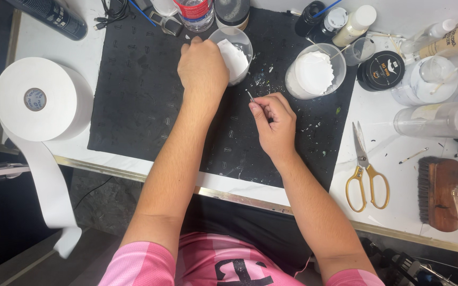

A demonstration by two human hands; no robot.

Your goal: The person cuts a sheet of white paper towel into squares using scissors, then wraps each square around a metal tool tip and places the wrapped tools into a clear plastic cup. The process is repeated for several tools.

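Left hand (202, 71) curled closed around clear cup (232, 53), white paper inside. Right hand (274, 124) pinching thin stick (250, 96), just below cup. Gold scissors (366, 175) well right of it.

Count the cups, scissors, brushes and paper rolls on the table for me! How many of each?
Clear cups with white paper inside: 2, one under the left hand at, one at
Gold-handled scissors: 1
Wooden brush: 1
White paper roll: 1
Total: 5
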